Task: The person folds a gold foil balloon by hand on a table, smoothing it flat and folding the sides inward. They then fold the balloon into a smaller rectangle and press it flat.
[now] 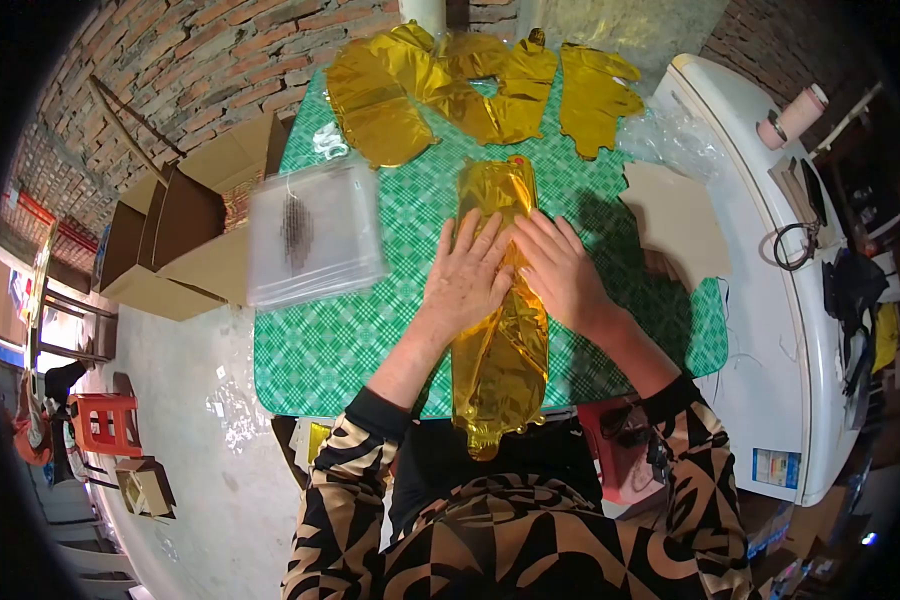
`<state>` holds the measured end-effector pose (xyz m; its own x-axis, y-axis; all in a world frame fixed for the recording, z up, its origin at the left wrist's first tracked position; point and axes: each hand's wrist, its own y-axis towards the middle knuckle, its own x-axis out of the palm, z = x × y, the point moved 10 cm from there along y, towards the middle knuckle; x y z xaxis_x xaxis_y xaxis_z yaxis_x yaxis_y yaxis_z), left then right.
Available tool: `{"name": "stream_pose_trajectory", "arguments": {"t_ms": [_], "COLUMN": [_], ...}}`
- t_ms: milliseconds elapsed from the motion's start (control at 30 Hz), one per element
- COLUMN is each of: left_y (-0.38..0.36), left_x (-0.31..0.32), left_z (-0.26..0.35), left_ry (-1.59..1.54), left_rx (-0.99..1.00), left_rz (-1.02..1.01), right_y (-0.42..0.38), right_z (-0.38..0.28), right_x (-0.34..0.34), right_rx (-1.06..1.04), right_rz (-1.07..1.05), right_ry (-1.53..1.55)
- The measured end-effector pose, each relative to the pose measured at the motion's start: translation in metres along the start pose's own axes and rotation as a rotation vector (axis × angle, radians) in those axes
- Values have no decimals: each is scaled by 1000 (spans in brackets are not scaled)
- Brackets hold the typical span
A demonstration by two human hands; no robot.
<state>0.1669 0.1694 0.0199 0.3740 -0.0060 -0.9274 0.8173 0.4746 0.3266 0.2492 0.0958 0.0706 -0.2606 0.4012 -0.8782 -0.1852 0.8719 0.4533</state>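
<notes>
A gold foil balloon (500,375), flat and folded into a long strip, lies lengthwise on the green checked tabletop (410,210). Its near end hangs slightly past the table's front edge. My left hand (467,272) rests flat on the strip's left side, fingers stretched forward. From the right, my right hand (560,270) lies on the foil too, fingers extended, its fingertips close to those of the left. Both palms face down. At the far side of the table are more flat gold foil balloons (375,105), and another gold foil piece (592,95) sits to their right.
A stack of clear plastic bags (315,235) lies at the table's left. Beyond that edge stands an open cardboard box (185,235). On the right are a cardboard sheet (675,220), crumpled clear plastic (685,140) and a white refrigerator (760,300). A red stool (110,422) stands on the floor.
</notes>
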Motion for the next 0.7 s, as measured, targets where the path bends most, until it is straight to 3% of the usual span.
{"name": "stream_pose_trajectory", "arguments": {"t_ms": [200, 333, 400, 700], "left_y": [3, 3, 3, 1], "left_x": [0, 4, 6, 1], "left_z": [0, 0, 0, 3], "left_ry": [4, 12, 30, 52], "left_rx": [-21, -38, -49, -6], "left_rz": [11, -139, -184, -24], "right_y": [51, 82, 86, 76], "right_z": [-6, 16, 34, 52], "right_x": [20, 63, 77, 101], "right_rx": [-87, 7, 29, 42], "right_rz": [-62, -359, -388, -504], "right_ry": [235, 286, 288, 312]}}
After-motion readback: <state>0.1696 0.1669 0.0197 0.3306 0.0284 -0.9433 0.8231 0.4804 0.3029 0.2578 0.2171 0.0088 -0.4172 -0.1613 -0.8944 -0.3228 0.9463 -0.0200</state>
